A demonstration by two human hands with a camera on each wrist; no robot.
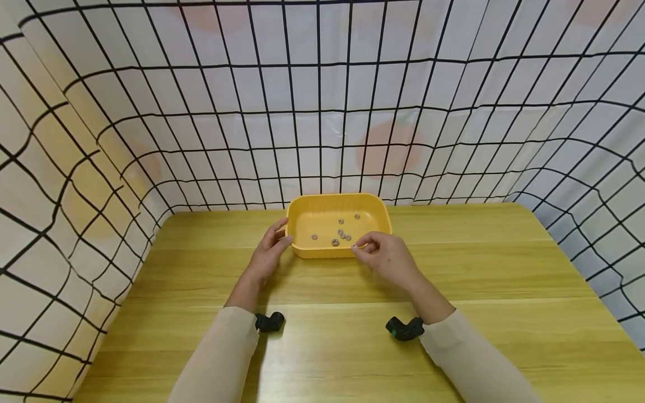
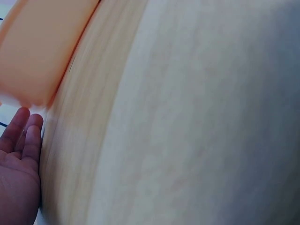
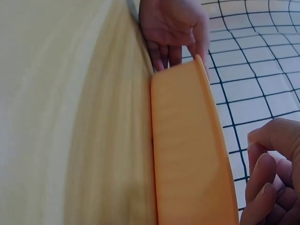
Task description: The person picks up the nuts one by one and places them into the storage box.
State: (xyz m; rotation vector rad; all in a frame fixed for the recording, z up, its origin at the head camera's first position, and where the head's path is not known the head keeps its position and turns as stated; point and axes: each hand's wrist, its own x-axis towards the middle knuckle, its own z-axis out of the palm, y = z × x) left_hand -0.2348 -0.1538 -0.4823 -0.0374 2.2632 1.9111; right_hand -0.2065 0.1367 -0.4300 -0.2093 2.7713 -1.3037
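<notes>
A yellow plastic bin (image 1: 339, 253) sits on the table with several small metal nuts (image 1: 341, 221) scattered over its floor. One nut near the front wall (image 1: 335, 242) looks larger and darker. My left hand (image 1: 267, 254) rests at the bin's left end, thumb by the rim and fingers extended along the outside; its fairly straight fingers (image 2: 32, 140) also show in the left wrist view. Over the front right rim, my right hand (image 1: 390, 257) pinches a small pale, shiny piece like a nut (image 1: 354, 247) between thumb and forefinger. The right wrist view hides that piece.
The wood-grain table (image 1: 322, 336) extends on both sides of the bin. Black grid netting (image 1: 322, 112) before pale sheeting rises behind and at both sides. Black wrist cameras (image 1: 270, 322) sit at both cuffs.
</notes>
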